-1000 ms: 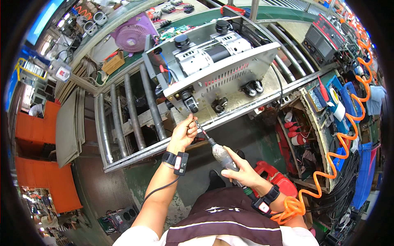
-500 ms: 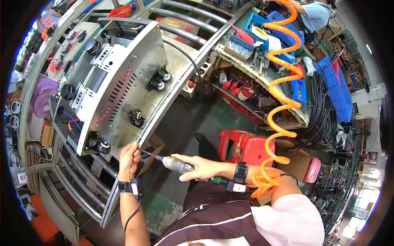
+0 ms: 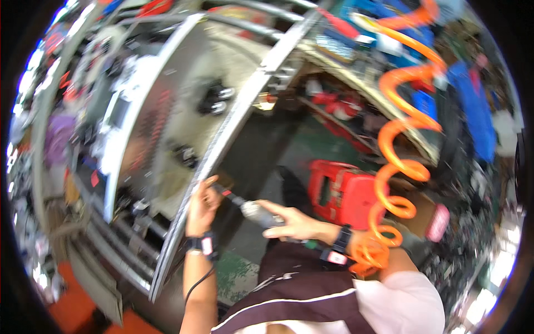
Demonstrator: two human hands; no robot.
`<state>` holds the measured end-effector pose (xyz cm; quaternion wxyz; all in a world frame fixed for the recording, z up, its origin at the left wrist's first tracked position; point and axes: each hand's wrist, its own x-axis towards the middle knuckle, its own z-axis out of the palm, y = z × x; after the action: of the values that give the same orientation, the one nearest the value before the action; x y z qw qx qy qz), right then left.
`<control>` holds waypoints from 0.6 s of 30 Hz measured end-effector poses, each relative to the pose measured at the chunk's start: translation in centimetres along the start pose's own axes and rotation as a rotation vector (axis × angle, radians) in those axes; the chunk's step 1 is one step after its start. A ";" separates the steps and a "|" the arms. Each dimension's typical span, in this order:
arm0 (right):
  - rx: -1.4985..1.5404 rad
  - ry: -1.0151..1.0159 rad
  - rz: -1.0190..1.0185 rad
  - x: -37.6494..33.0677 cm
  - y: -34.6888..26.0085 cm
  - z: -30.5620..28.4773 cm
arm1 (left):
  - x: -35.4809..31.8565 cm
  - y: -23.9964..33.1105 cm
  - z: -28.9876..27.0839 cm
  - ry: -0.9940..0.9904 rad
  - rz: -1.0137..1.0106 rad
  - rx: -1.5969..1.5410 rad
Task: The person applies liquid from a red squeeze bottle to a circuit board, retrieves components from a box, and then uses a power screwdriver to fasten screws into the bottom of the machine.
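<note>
green, worn workshop floor [image 3: 236,273] spread under the work. nearest came one dark apron [image 3: 300,286], then two hands. the right hand [image 3: 293,222] had its grip wrapped around one power driver [image 3: 257,213], whose long axis slanted from that palm forward and to the left, its thin bit end [image 3: 229,193] aimed at the left hand [image 3: 203,201]. the driver thus lay ahead of the right grip and left of it: body nearer the right hand, tip just beside the left. the left hand's fingers curled by that tip, but through the blur i could not tell whether they pinched it. one orange coiled hose [image 3: 371,253] bunched by the right forearm. past the left hand ran one metal rail [image 3: 238,119], and beyond it sat one metal cabinet [image 3: 147,131] with at least two dark caster clusters [image 3: 214,99]. farther right stood one red stool [image 3: 359,195] and, behind it, one cluttered surface [image 3: 356,88]
</note>
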<state>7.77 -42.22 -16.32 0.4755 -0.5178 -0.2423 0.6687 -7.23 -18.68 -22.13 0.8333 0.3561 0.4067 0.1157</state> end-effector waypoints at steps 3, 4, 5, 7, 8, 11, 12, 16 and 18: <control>0.048 0.076 0.004 -1.2 -0.5 -1.5 | 1.4 0.0 0.8 0.164 -0.063 -0.117; 0.074 0.103 -0.001 -1.4 -0.9 -1.7 | 2.0 0.0 0.3 0.225 -0.043 -0.133; 0.086 0.109 -0.059 -1.2 -0.3 -1.9 | 2.6 -0.7 -2.5 0.172 0.009 -0.200; 0.151 0.105 -0.026 -1.0 -0.9 -2.3 | 3.3 0.5 -3.4 0.484 0.027 0.158; 0.139 0.079 -0.024 -0.8 -1.1 -2.6 | 4.1 0.7 -3.1 0.624 0.151 0.351; 0.136 0.082 -0.030 0.2 -1.2 -3.2 | 6.5 1.7 -2.6 0.884 0.393 0.802; 0.130 0.111 -0.029 0.2 -1.2 -3.6 | 6.7 2.7 -1.6 0.738 0.164 0.532; 0.118 0.110 -0.009 0.9 -2.1 -3.8 | 8.4 2.5 -1.9 0.333 -0.293 -0.504; 0.124 0.162 0.018 1.0 -2.6 -3.8 | 9.4 1.7 -0.5 0.154 -0.304 -0.863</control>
<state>12.24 -40.84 -16.03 0.5187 -0.5420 -0.1565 0.6424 -1.42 -12.69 -26.80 0.8801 -0.0968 0.4297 0.1771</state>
